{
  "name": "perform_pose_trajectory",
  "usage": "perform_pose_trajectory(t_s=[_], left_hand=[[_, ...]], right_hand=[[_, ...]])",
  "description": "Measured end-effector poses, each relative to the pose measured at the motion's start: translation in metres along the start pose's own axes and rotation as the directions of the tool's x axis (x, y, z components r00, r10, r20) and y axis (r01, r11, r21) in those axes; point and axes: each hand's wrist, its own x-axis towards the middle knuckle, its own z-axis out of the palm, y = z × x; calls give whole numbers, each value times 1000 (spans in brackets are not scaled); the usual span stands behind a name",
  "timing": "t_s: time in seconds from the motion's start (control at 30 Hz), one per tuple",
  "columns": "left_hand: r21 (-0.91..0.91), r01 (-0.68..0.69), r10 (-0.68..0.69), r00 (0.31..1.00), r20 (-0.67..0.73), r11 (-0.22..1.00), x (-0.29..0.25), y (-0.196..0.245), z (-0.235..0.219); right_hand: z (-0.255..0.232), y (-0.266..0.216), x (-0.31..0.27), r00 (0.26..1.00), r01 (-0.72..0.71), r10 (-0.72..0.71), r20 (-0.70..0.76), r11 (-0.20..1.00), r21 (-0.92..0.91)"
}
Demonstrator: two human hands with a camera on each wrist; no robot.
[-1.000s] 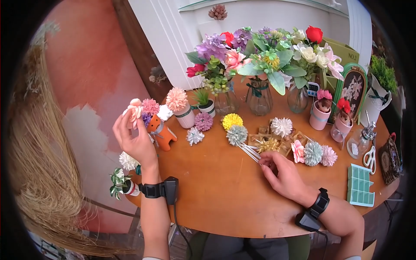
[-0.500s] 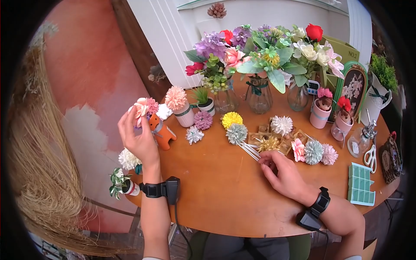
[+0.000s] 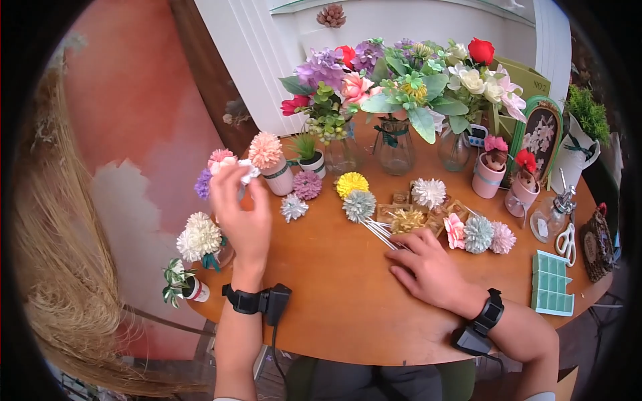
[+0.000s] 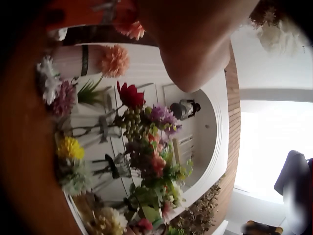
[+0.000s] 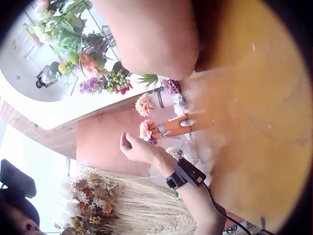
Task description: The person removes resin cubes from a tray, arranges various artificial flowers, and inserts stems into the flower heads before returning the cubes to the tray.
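My left hand [image 3: 242, 220] is raised at the table's left side, fingers loosely curved and nothing visible in them. Right behind its fingertips are a pale pink rose [image 3: 225, 164] and a white flower [image 3: 249, 172]. A pink pompom flower [image 3: 221, 156] and a purple one [image 3: 202, 184] stand close by. Hidden behind this hand in the head view, the orange animal-shaped vase [image 5: 175, 127] shows in the right wrist view with pink blooms at its top. My right hand [image 3: 431, 267] rests on the tabletop, fingers relaxed beside the white stems [image 3: 378, 230] of several pompom flowers.
Glass vases [image 3: 396, 155] of mixed flowers line the back. Pink pots [image 3: 488, 180], a spray bottle [image 3: 550, 217], scissors [image 3: 566, 244] and a mint tray [image 3: 553, 284] stand right. A peach pompom pot [image 3: 277, 180] and white flowers [image 3: 199, 237] are left.
My left hand has let go of the pale pink rose and come slightly right and down, covering the orange vase. My right hand's fingers have spread a little. The head view has shifted slightly.
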Motion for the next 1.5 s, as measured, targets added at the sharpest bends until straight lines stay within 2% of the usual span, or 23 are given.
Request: perform_pose_trajectory(t_s=[0.07,0.13,0.17,0.23,0.27,0.33,0.4,0.47,0.53,0.73,0.77,0.83,0.9,0.97,1.1,1.17,1.2,1.27,1.3,1.33,1.4,1.43,1.5], left_hand=[[-132,-54,79,978,193,990,-7,11,12],[-108,-16,64,887,458,994,-27,5,24],[-111,-9,58,890,452,994,-37,1,27],[25,40,-47,780,624,999,-52,-4,33],[20,46,-48,783,621,999,-54,-7,36],[198,76,-183,774,607,977,-56,-16,39],[225,98,-215,784,583,969,-58,-26,40],[256,122,-250,793,556,959,-63,-44,43],[150,152,-213,751,625,977,-64,-60,48],[-55,414,-329,792,514,909,-57,-45,49],[-56,414,-329,792,514,909,-53,-35,46],[-96,481,-295,671,681,871,-46,-15,40],[-97,434,-233,643,729,896,-50,-15,43],[-67,390,-180,564,806,919,-49,-14,41],[-160,375,-87,561,823,913,-52,-25,40],[-124,484,-171,520,837,866,-38,-20,31],[-122,482,-171,519,837,868,-36,-21,31],[-192,696,-367,568,737,691,-33,-22,32],[-189,720,-386,552,739,667,-29,-20,30],[-189,721,-386,551,740,667,-28,-21,29],[-111,522,-257,580,773,845,-27,-23,27],[-112,523,-255,580,774,845,-27,-22,26],[-93,434,-167,523,836,896,-29,-18,26]], right_hand=[[4,1,-2,999,28,-26,27,997,-79],[6,5,-3,999,44,-42,17,995,-86],[7,8,-4,997,68,-66,32,995,-76],[5,10,-4,995,93,-90,51,993,-72],[4,9,-3,995,95,-94,24,993,-67],[2,7,-3,995,96,-96,3,993,-64],[2,6,-2,999,-40,35,-39,991,-129],[3,8,-1,998,-35,28,-50,988,-150],[3,10,-1,998,-31,20,-62,984,-173],[3,10,-1,1000,-30,27,-15,964,-265],[3,7,0,999,-42,38,-22,966,-254],[3,6,-1,998,-59,53,-29,967,-246],[4,6,-1,994,-104,94,-62,974,-200],[5,6,-1,990,-133,124,-68,977,-167],[4,6,-2,984,-170,161,-75,978,-122],[6,8,-3,984,-171,162,-78,978,-122],[7,8,-3,982,-177,168,-83,976,-126],[6,7,-3,983,-175,165,-83,976,-130],[5,7,-2,984,-171,161,-80,976,-137],[5,7,-2,983,-172,163,-80,976,-137],[4,6,-2,981,-166,151,-123,977,-130],[3,6,-2,981,-168,152,-124,977,-131],[2,6,-2,981,-184,175,-80,974,-130]])
